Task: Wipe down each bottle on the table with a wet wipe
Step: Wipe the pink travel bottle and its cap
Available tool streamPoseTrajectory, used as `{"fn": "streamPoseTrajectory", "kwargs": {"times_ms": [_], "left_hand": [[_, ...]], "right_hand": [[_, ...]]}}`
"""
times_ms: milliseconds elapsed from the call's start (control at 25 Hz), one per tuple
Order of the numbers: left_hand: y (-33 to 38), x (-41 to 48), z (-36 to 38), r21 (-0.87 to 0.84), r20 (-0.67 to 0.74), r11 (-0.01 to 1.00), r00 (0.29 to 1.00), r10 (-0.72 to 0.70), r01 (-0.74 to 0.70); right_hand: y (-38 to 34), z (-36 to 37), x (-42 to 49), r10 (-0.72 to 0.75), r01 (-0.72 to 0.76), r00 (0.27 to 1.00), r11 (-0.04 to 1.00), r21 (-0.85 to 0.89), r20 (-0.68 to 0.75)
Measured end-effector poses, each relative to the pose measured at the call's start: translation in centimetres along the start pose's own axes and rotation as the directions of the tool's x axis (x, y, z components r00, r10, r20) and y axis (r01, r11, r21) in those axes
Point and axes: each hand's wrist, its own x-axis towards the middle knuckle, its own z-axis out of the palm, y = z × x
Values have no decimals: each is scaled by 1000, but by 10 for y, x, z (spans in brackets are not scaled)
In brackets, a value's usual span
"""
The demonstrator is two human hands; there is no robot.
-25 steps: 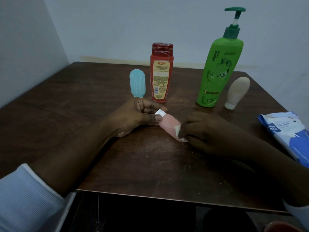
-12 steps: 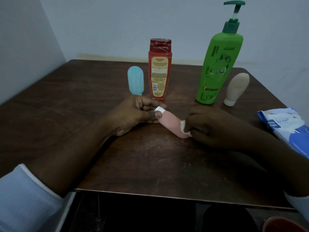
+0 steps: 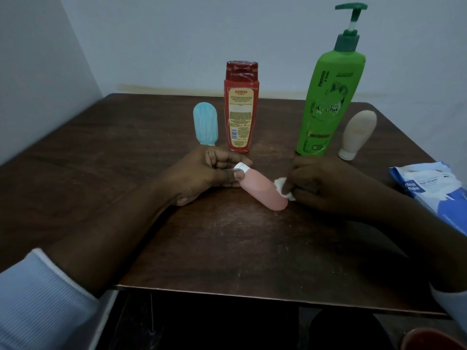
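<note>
The left hand (image 3: 202, 173) pinches the white cap (image 3: 241, 168) of the pink bottle (image 3: 262, 190) between thumb and curled fingers, and so fixes that end. The right hand (image 3: 326, 185) holds a bunched wet wipe (image 3: 281, 184) in its curled fingers and presses it against the far side of the bottle's body, near the rounded closed end. The bottle sits at the centre of the table (image 3: 227, 248), between the two hands. Its long axis runs diagonally: the cap end points away and to the left, toward the left hand, and the rounded end points toward the person and to the right. The rounded end sits low, at or very near the tabletop; contact cannot be confirmed. The step in hand appears to be the wiping of this bottle, with the wipe working at its lower body. The next move probably calls for turning the bottle about its long axis by the cap, so that the uncovered near side meets the wipe, and then drawing the wipe toward the cap. Behind the hands stand a blue bottle (image 3: 206, 125), a red bottle (image 3: 241, 107), a green pump bottle (image 3: 326, 104) and a beige bottle (image 3: 357, 137), the blue and beige ones resting cap-down. A pack of wipes (image 3: 434, 190) lies at the right edge of the table.
</note>
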Motion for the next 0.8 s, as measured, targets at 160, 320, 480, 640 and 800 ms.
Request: {"fn": "streamPoseTrajectory", "kwargs": {"times_ms": [160,320,480,640,800], "left_hand": [[0,0,1,3,1,1000,1000,11,-11],[0,-1,1,23,-17,1000,1000,8,-8],[2,-1,-1,9,-5,1000,1000,-12,12],[2,-2,-1,-1,16,1000,1000,-3,3],[2,-3,2,55,71,998,997,35,-39]], "right_hand": [[-3,6,6,6,-3,993,1000,30,-114],[-7,1,-2,-27,29,999,991,132,-19],[-20,10,4,-103,109,993,989,97,-63],[0,5,1,-39,43,996,998,52,-74],[1,18,17,65,-46,952,996,70,-300]]}}
